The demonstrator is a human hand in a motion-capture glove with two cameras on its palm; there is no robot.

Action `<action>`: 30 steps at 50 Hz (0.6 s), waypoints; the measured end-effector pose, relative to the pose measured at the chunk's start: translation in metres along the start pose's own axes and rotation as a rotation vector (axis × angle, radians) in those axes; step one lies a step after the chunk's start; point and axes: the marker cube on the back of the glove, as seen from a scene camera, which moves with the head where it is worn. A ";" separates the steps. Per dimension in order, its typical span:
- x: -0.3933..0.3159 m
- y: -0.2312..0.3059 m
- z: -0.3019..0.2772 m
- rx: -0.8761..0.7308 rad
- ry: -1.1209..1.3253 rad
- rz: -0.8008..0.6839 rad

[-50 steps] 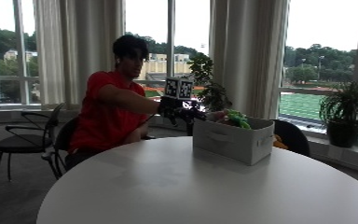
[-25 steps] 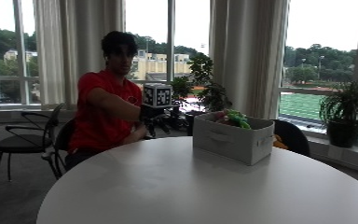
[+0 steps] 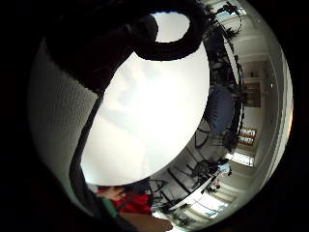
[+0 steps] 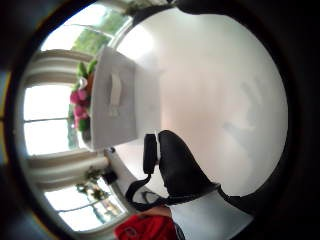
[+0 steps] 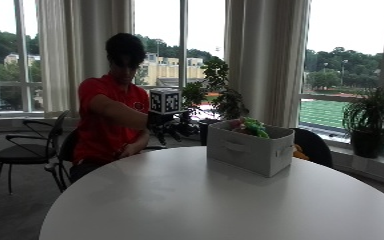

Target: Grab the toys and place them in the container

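One gloved right hand [image 5: 167,129] is raised above the near rim of the round white table [image 5: 198,205], arm stretched out from the seated person's shoulder. Fingers hang downward in the outside view, dark against the window light; nothing shows between them. Whether they are curled or straight cannot be told from that view. Thumb-side palm view: a dark gloved finger [image 4: 180,167] juts over bare white tabletop, nothing pinched against it. Little-finger-side palm view: a black strap loop [image 3: 164,36] and glove edge over plain tabletop, no object under the palm.

Container [image 5: 250,148]: pale fabric box with a slot handle on its side, standing on the table well apart from the hand, off toward the windows on the fingertip side. Toys [image 5: 248,126] sit inside it, heaped above the rim: green and pink pieces in the outside view, pink and green clusters [image 4: 80,97] in the thumb-side palm view. None seen lying on the tabletop near the hand.

Bare left hand [image 5: 131,149] is low at the table edge, below the gloved hand, touching nothing that can be made out.

Behind the hand: leafy potted plant [image 5: 218,95], curtains, windows. Far past the container, a second potted plant [image 5: 372,117] on the sill. Black chair [image 5: 25,150] at the person's back side.
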 end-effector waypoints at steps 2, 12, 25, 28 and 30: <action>0.000 0.001 -0.001 0.001 -0.001 -0.009; 0.004 0.001 -0.003 0.003 -0.014 -0.006; 0.011 0.002 0.003 -0.004 0.003 0.022; 0.012 0.003 0.002 -0.005 0.014 0.022; 0.013 0.003 0.000 -0.003 0.023 0.021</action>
